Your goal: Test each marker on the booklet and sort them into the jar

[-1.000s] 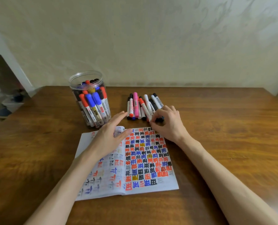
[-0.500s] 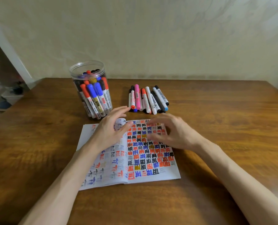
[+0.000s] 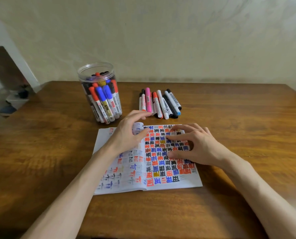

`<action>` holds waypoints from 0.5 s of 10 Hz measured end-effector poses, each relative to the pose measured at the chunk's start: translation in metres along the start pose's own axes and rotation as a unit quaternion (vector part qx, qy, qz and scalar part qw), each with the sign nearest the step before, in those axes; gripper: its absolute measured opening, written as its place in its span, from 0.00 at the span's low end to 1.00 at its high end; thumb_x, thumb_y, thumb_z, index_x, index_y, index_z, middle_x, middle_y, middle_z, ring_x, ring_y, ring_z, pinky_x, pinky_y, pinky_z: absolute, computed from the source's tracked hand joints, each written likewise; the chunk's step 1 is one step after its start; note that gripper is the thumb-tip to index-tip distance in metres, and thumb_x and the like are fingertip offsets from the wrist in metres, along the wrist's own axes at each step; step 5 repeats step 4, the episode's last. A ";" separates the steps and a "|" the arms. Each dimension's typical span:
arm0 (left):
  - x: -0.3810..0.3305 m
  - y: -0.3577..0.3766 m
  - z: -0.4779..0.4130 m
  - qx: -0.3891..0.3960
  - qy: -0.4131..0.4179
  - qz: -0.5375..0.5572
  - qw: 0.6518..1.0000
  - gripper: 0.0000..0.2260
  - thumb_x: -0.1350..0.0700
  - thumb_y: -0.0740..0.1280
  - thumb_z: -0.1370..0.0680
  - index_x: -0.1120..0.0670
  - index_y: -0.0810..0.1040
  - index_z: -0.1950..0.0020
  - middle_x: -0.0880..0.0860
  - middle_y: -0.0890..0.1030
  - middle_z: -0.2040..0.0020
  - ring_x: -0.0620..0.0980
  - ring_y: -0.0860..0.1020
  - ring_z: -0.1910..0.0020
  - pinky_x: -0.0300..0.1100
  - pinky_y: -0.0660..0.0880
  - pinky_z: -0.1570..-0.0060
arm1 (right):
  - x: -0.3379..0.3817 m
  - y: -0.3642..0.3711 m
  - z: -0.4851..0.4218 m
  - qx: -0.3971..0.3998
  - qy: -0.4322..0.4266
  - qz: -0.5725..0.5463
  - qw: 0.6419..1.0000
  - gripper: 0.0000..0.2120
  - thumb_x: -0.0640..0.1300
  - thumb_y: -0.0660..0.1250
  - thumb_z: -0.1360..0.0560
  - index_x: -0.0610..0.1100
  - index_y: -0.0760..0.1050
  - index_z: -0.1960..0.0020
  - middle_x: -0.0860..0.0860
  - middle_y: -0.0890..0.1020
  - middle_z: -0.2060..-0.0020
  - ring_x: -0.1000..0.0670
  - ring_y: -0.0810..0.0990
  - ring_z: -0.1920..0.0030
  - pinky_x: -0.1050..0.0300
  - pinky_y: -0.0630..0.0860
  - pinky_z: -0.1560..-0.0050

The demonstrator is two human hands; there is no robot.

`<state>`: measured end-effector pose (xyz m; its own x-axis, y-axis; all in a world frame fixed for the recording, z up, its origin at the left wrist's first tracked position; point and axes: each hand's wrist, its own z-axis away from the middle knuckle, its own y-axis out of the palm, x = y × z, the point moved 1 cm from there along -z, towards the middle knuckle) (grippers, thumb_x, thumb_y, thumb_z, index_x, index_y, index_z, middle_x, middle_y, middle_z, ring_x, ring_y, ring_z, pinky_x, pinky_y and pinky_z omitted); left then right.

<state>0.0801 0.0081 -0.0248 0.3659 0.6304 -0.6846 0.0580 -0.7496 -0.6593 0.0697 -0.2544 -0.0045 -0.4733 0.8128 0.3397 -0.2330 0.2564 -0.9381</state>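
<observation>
An open booklet (image 3: 162, 173) covered in red, blue and black test marks lies on the wooden table. My left hand (image 3: 129, 133) rests on its left page, fingers relaxed, with a curled page corner under them. My right hand (image 3: 193, 145) lies spread over the right page and holds nothing. Behind the booklet lies a row of loose markers (image 3: 160, 104), pink, red, black and white. A clear plastic jar (image 3: 100, 94), open at the top, stands at the back left, holding several upright markers.
The wooden table (image 3: 247, 128) runs back to a pale wall. At far left, past the table edge, a white door frame (image 3: 10, 49) and some things on the floor show.
My right hand has drawn back from the loose markers onto the right page, empty. The left hand stays on the left page. The view has shifted slightly.
</observation>
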 end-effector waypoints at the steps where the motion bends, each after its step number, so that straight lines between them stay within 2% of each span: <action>1: 0.002 -0.011 0.007 -0.034 -0.006 0.015 0.999 0.20 0.56 0.71 0.19 0.46 0.77 0.28 0.41 0.76 0.32 0.35 0.75 0.35 0.32 0.74 0.39 | -0.009 0.009 0.003 -0.049 -0.023 -0.079 0.995 0.35 0.80 0.63 0.30 0.66 0.75 0.28 0.61 0.68 0.24 0.55 0.59 0.22 0.36 0.58 0.23; 2: 0.006 -0.020 0.018 -0.039 0.007 -0.002 0.999 0.18 0.56 0.71 0.19 0.48 0.78 0.29 0.42 0.77 0.33 0.36 0.75 0.35 0.27 0.73 0.41 | -0.013 0.014 0.004 -0.111 -0.024 -0.124 0.986 0.33 0.76 0.67 0.29 0.62 0.76 0.29 0.60 0.72 0.29 0.58 0.64 0.26 0.39 0.65 0.26; 3: 0.003 -0.022 0.024 -0.045 0.033 -0.024 0.998 0.17 0.56 0.71 0.20 0.51 0.79 0.30 0.44 0.78 0.33 0.37 0.73 0.31 0.24 0.66 0.36 | -0.006 0.015 0.002 -0.131 -0.024 -0.139 0.981 0.33 0.73 0.68 0.28 0.59 0.76 0.28 0.59 0.73 0.30 0.59 0.67 0.29 0.42 0.66 0.27; 5: -0.004 -0.020 0.023 -0.058 0.035 -0.011 0.998 0.17 0.55 0.72 0.20 0.52 0.79 0.30 0.43 0.79 0.34 0.34 0.73 0.32 0.23 0.65 0.37 | -0.003 0.017 0.001 -0.138 -0.018 -0.152 0.978 0.31 0.71 0.68 0.26 0.58 0.76 0.27 0.57 0.74 0.30 0.58 0.70 0.30 0.41 0.69 0.27</action>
